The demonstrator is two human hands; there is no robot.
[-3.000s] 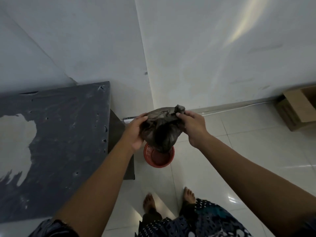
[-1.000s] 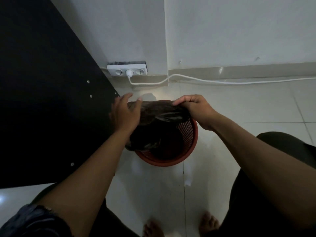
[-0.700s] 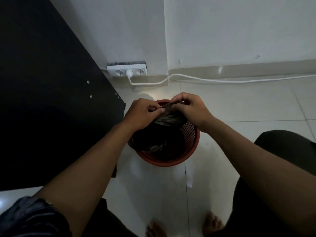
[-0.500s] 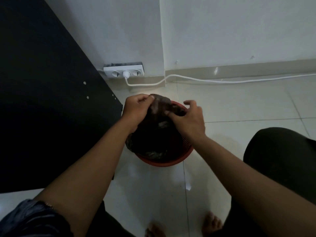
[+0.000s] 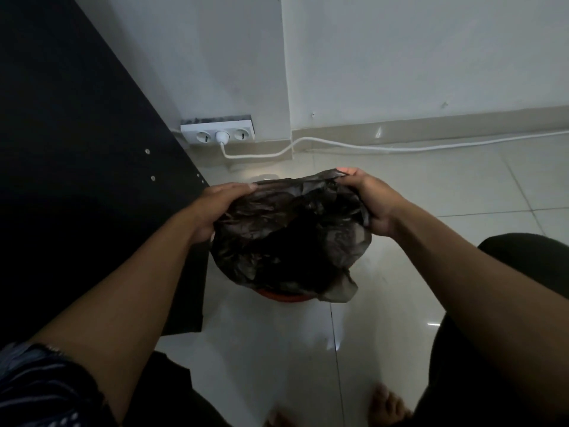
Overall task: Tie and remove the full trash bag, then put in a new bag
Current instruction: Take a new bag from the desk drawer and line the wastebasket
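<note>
Over the red bin (image 5: 284,298), a crumpled black bag (image 5: 286,235) gapes open.

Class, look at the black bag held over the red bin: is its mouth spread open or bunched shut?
Spread open: the left hand and right hand hold the black bag by opposite edges, pulled apart.

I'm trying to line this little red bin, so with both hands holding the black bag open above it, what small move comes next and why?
Probably lower the black bag into the red bin. The left hand and right hand already spread its mouth wide, and the bag hangs right over the bin, hiding all but a sliver of the rim, so it looks lined up to go down.
</note>
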